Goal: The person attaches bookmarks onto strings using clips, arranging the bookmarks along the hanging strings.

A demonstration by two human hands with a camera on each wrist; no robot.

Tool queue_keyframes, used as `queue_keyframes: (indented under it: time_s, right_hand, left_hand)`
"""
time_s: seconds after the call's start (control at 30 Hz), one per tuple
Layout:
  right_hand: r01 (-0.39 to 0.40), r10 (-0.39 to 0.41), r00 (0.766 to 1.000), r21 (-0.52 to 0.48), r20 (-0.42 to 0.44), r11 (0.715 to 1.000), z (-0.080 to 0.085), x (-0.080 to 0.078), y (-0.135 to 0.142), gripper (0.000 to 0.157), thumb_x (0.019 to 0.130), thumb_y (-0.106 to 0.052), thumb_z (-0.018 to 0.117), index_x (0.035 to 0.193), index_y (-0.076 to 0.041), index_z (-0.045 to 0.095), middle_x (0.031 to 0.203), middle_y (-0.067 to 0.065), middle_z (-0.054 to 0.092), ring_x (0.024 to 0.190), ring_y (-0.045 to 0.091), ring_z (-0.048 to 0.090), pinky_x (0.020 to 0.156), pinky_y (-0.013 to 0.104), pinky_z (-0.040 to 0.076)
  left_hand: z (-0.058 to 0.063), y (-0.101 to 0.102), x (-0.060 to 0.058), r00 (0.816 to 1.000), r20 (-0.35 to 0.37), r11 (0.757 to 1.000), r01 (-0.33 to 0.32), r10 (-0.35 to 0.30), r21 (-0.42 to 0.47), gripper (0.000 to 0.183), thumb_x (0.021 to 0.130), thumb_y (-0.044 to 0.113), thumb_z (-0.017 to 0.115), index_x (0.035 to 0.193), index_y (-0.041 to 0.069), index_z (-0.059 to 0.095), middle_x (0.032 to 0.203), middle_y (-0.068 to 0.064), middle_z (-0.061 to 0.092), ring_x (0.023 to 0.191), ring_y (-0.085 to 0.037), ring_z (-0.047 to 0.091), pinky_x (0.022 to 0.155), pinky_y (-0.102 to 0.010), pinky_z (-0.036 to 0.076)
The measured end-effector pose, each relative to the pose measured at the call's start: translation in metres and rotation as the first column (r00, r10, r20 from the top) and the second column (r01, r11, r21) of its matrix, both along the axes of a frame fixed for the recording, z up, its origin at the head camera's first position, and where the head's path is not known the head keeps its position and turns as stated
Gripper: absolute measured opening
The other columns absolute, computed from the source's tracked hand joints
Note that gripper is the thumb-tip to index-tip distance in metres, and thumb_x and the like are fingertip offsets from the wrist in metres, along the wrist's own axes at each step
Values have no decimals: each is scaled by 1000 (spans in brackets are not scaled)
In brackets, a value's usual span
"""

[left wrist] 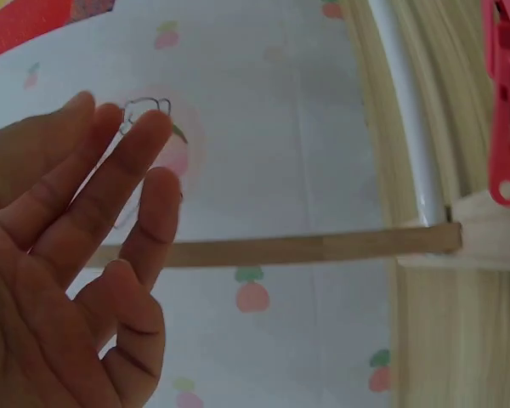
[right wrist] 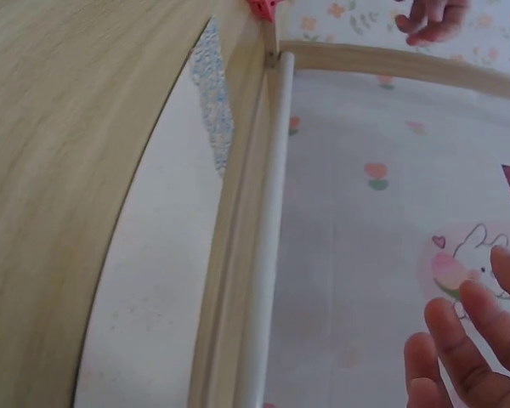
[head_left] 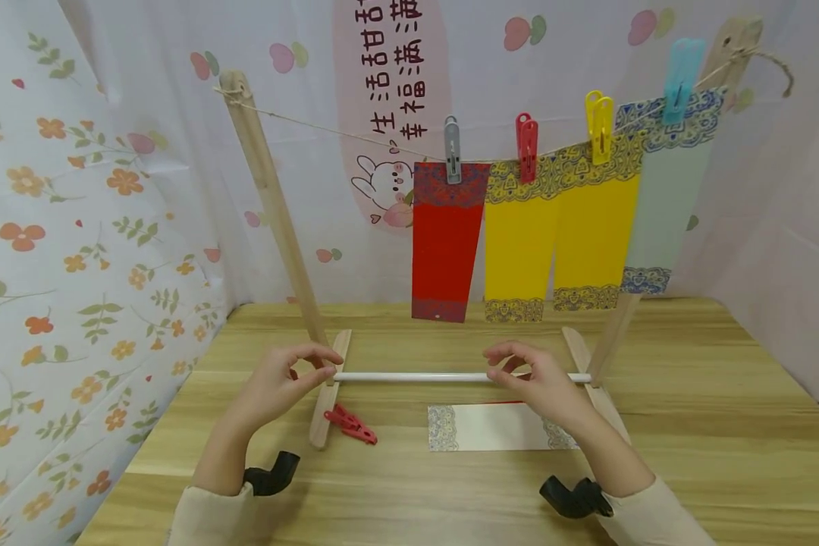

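My left hand (head_left: 283, 384) hovers over the left end of a white rod (head_left: 409, 377), its fingers loosely bent and nothing between them. Below it on the table lies a red clothespin (head_left: 351, 425). My right hand (head_left: 535, 381), equally bare, is above the rod's right part and overlaps a pale card with patterned ends (head_left: 487, 428) in the head view. The left wrist view shows the left hand (left wrist: 93, 229) with its fingers spread apart. In the right wrist view the right hand's fingers (right wrist: 446, 327) are slightly curved, and the card (right wrist: 157, 246) lies flat beside the rod.
Two wooden posts (head_left: 273, 197) carry a string. From it hang a red card (head_left: 445, 258), two yellow cards (head_left: 519, 250) and a pale green card (head_left: 672, 197), held by grey (head_left: 453, 152), red, yellow and blue clothespins. A printed curtain (head_left: 95, 227) surrounds the wooden table (head_left: 710, 425).
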State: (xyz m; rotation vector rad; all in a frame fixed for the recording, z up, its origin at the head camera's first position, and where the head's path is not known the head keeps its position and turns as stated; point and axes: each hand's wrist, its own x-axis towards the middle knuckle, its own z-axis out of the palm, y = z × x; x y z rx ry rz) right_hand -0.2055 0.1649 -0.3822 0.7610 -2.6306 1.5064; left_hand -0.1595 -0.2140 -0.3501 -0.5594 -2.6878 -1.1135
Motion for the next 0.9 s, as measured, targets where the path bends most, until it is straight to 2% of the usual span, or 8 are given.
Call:
queue_keyframes:
  time_s: [0.1,0.27,0.37,0.5,0.7,0.8,0.9]
  right_hand:
    - [-21,21,1000,21,21,1000,-6,-4,0,27,93,-14,69,117,-2,67,111,12,70,91,19,61,74,27,53]
    - [-101,95,993,81,72,992,-18,-11,2,27,93,-9,67,118,2,66,100,13,67,88,19,59,68,24,51]
    - [-170,161,983,113,89,979,-25,-13,4,29,93,-10,68,117,5,65,98,13,67,87,18,58,69,24,50]
    - [-238,224,969,146,106,960,-33,-16,7,33,92,-14,70,116,7,65,99,11,68,86,12,57,71,23,49]
    - [-263,237,961,216,141,940,-38,-18,9,35,91,-18,72,117,5,66,102,11,67,87,11,55,71,22,47]
    - [-267,235,960,242,153,933,-37,-17,9,35,90,-18,73,116,4,67,106,12,67,93,17,58,74,22,48]
    - [-268,235,960,259,153,928,-37,-17,9,35,88,-18,75,116,3,67,108,12,68,97,21,60,76,22,48]
  left_hand:
    - [-7,-7,-2,999,42,999,27,-26,-19,14,94,14,68,106,11,74,105,-9,74,70,-2,53,50,-21,39]
    - [-21,-17,-7,992,120,995,40,-29,-90,20,93,12,69,112,7,73,110,-11,72,86,-8,56,64,-23,45]
    - [-31,-21,-9,986,163,992,61,-43,-111,23,92,9,69,113,2,72,110,-14,72,83,-9,53,61,-22,44]
    - [-40,-24,-11,981,176,988,104,-83,-114,23,91,6,68,113,-1,71,108,-15,72,80,-7,51,59,-22,43]
    - [-46,-26,-12,966,240,985,122,-91,-118,27,91,8,69,116,-1,70,112,-16,70,80,-7,50,61,-22,43]
    - [-48,-24,-11,960,265,985,129,-95,-111,28,90,9,70,116,-1,69,114,-17,69,81,-8,50,63,-21,43]
    - [-52,-22,-11,957,271,985,139,-106,-106,29,89,8,71,116,-2,69,109,-17,69,78,-8,50,61,-22,43]
